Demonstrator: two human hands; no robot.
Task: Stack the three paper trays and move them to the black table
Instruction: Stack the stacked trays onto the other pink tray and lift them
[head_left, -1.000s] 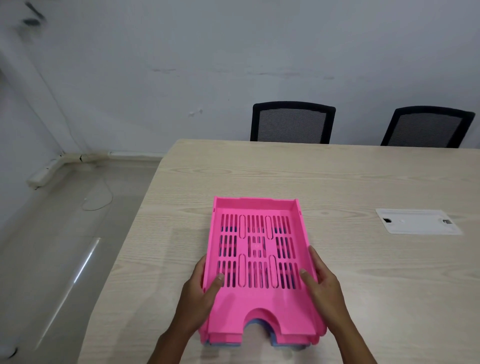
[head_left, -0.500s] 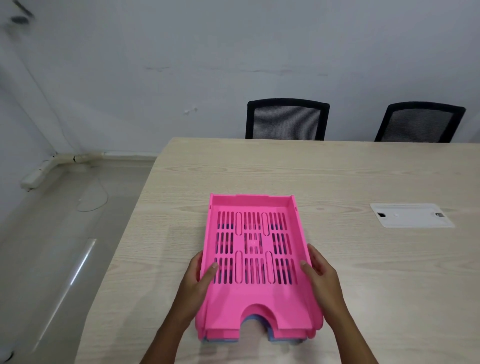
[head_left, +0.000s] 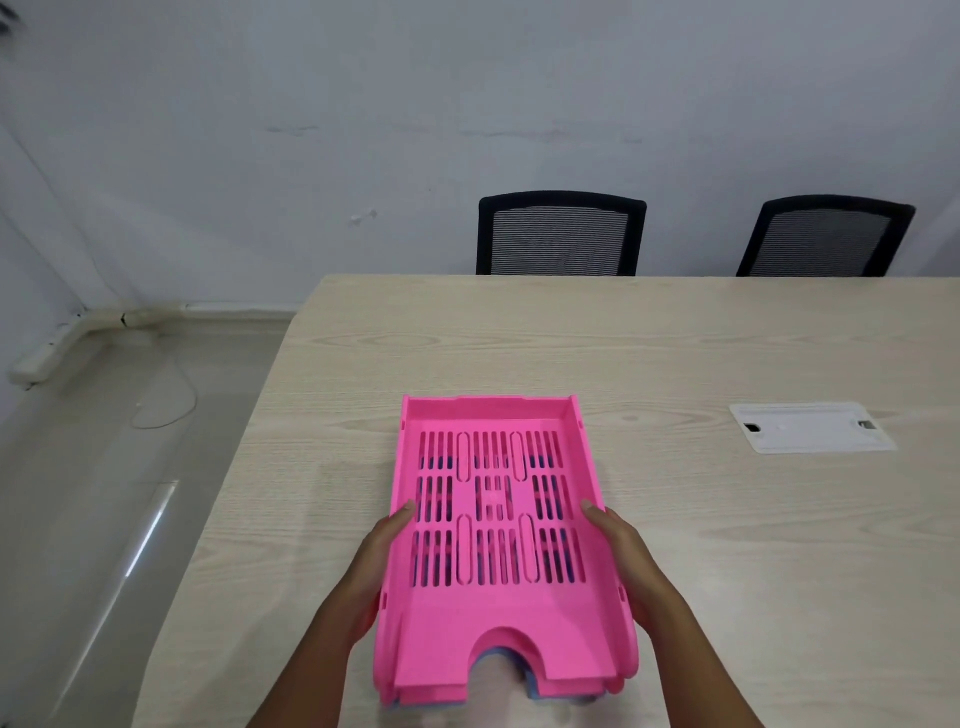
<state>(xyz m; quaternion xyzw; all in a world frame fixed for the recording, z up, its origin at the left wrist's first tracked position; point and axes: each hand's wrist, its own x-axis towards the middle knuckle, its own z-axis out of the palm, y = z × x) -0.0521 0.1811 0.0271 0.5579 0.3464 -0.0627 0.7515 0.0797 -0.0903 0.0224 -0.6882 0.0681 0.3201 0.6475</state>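
Note:
A stack of paper trays rests on the light wooden table (head_left: 675, 338) near its front left corner. The pink tray (head_left: 493, 613) is on top; a blue tray (head_left: 530, 693) peeks out beneath its front notch. My left hand (head_left: 371, 566) grips the stack's left side, thumb over the rim. My right hand (head_left: 631, 561) grips the right side the same way. No black table is in view.
A white cable hatch (head_left: 810, 427) is set into the table at the right. Two black mesh chairs (head_left: 561, 234) (head_left: 826, 236) stand behind the far edge. The table's left edge drops to a grey floor (head_left: 104, 493) with a loose cable.
The stack sits slightly farther from me in view, and my hands have shifted a little forward along its sides, thumbs now resting at the rims.

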